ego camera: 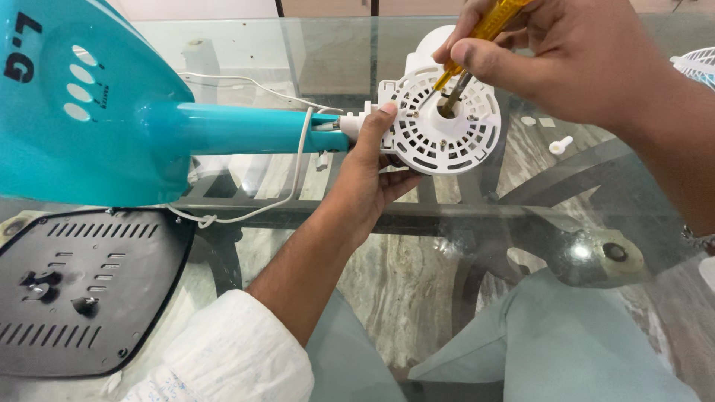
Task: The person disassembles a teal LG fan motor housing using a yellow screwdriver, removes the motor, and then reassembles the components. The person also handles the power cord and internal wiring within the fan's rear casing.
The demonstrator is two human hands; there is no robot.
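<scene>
Black vented base plate point(82, 290): lies flat at the near left corner of the glass tabletop point(313, 45), slotted, with two dark fittings on its face. Teal fan base point(74, 112): lies on its side at the left edge, above the plate; its teal stem point(253, 128) runs rightward toward the middle of the table. White cord point(298, 160): loops over the stem and trails back left along the glass. Left hand point(369, 164): clenched around the joint where the stem meets the motor housing, thumb up on the housing's left rim, fingers curled beneath. White motor housing point(439, 119): a round slotted disc held just above the glass near the far middle of the table, face turned up toward the camera, central hub open. Yellow screwdriver point(488, 26): its dark tip sits in the hub (whether it is seated on a screw head cannot be told). Right hand point(573, 59): grasps the screwdriver handle, thumb and forefinger pinched low near the shaft. Small white parts point(560, 144): loose on the glass toward the right edge, well apart from the housing. White grille point(696, 67): a sliver at the far right edge. Handling note, as a judgement: the driving goes best with the shaft kept square to the disc, steady downward pressure, and the left hand bracing the housing firmly so it does not twist on the stem.
</scene>
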